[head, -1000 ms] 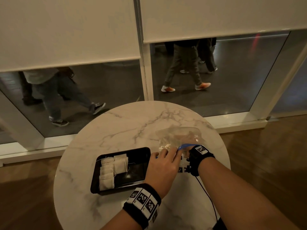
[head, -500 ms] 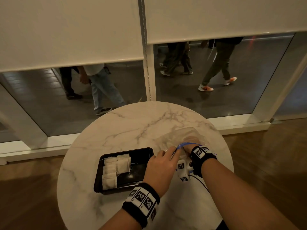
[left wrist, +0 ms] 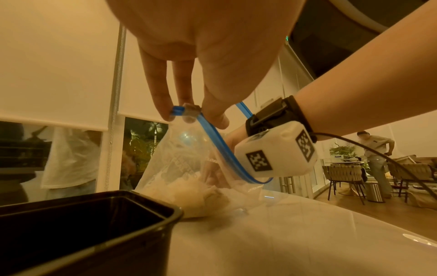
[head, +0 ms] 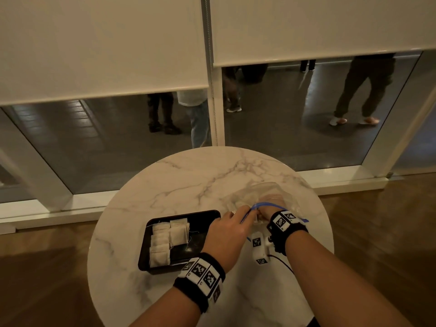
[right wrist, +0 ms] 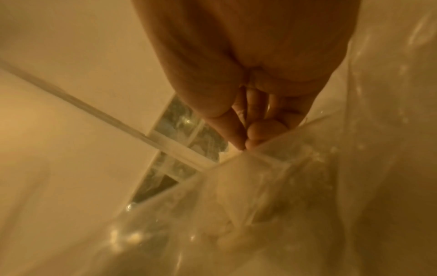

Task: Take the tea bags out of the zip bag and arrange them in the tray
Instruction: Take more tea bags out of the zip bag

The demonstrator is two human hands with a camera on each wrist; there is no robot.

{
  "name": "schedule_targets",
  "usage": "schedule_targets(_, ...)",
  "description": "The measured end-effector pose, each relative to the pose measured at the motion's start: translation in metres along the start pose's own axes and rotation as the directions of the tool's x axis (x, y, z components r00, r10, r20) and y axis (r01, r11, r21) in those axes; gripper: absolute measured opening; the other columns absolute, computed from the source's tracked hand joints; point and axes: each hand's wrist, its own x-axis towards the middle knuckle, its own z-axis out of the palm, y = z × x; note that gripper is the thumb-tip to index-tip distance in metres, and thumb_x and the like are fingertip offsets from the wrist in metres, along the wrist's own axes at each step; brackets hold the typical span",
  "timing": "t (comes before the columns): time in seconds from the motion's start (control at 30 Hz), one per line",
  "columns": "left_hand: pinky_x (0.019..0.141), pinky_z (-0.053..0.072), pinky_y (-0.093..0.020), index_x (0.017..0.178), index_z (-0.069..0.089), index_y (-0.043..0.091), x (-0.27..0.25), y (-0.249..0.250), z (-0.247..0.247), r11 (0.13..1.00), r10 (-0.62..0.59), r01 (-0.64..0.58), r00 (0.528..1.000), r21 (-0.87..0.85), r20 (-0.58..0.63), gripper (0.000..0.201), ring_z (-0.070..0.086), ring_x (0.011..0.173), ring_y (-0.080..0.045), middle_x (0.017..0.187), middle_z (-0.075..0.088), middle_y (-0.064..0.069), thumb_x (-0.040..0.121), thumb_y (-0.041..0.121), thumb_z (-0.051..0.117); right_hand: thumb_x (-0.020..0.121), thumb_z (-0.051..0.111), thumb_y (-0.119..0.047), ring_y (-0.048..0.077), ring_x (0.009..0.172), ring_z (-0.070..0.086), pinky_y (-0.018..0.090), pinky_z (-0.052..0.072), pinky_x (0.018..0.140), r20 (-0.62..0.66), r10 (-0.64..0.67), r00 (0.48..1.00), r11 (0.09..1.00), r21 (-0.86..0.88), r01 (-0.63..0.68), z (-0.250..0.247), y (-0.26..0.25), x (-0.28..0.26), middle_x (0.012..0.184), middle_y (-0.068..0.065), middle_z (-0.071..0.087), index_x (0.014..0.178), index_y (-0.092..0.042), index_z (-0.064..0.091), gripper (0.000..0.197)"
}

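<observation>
A clear zip bag (head: 250, 197) with a blue zip strip lies on the marble table (head: 179, 180), right of a black tray (head: 184, 214). My left hand (head: 236, 223) pinches the blue zip edge (left wrist: 179, 112) and holds the mouth up. My right hand (head: 271, 201) is inside the bag and shows through the plastic. In the right wrist view its thumb and fingertips (right wrist: 246, 143) are pressed together on something pale, apparently a tea bag. A heap of tea bags (left wrist: 189, 196) sits at the bag's bottom. Several tea bags (head: 169, 237) lie in rows in the tray's left half.
The round table stands against a window wall with lowered blinds; people walk past outside. The tray's right half (head: 200, 234) is bare. A white camera cube (head: 258, 247) with a cable hangs under my right wrist. Wooden floor surrounds the table.
My right hand has pushed further into the bag. The left hand keeps its pinch on the zip edge, and the bag's mouth stands a little wider.
</observation>
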Motion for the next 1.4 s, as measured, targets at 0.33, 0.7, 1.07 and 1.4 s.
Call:
schedule_targets(0.33, 0.047, 0.055, -0.032, 0.134, 0.055, 0.014, 0.005, -0.001, -0.003, 0.999, -0.023, 0.022, 0.999, 0.027, 0.029, 0.076, 0.066, 0.082, -0.023, 0.128, 0.059, -0.005, 0.065, 0.003, 0.084, 0.096, 0.054, -0.017, 0.021, 0.069, 0.059, 0.028, 0.048, 0.064, -0.212, -0.208, 0.955, 0.974, 0.047, 0.222, -0.001, -0.006, -0.034, 0.069, 0.000, 0.057, 0.062, -0.020, 0.052, 0.035)
schedule_targets(0.7, 0.075, 0.060, -0.037, 0.152, 0.033, 0.012, 0.018, -0.013, 0.011, 0.996, -0.089, 0.091, 0.983, -0.001, 0.158, 0.085, 0.053, 0.123, -0.030, 0.154, 0.037, -0.007, 0.078, -0.005, 0.070, 0.080, 0.070, -0.009, 0.022, 0.073, 0.072, 0.044, 0.063, 0.074, -0.361, -0.230, 0.904, 0.911, 0.249, 0.330, -0.001, 0.027, -0.066, 0.075, 0.003, 0.072, 0.088, -0.017, 0.070, 0.012)
schedule_targets(1.07, 0.115, 0.035, -0.045, 0.149, 0.041, 0.025, 0.010, -0.030, 0.006, 0.994, -0.091, 0.101, 0.962, -0.028, 0.258, 0.054, 0.026, 0.149, -0.025, 0.165, 0.025, 0.001, 0.097, 0.016, 0.050, 0.083, 0.064, 0.009, 0.017, 0.055, 0.056, 0.022, 0.047, 0.047, -0.121, -0.071, 0.990, 0.571, 0.809, 0.140, -0.019, 0.047, -0.107, 0.068, 0.017, 0.064, 0.083, 0.006, 0.069, 0.006)
schedule_targets(1.4, 0.073, 0.052, -0.031, 0.096, 0.069, 0.022, -0.027, -0.037, -0.035, 0.796, -0.286, 0.383, 0.920, -0.469, 0.266, 0.025, 0.061, 0.077, -0.008, 0.084, 0.068, 0.006, 0.101, 0.037, 0.049, 0.085, 0.061, 0.009, 0.011, 0.047, 0.051, 0.015, 0.042, 0.038, 0.163, -0.075, 0.984, 0.583, 0.807, -0.089, -0.017, 0.058, -0.134, 0.060, 0.011, 0.060, 0.088, 0.009, 0.066, 0.007)
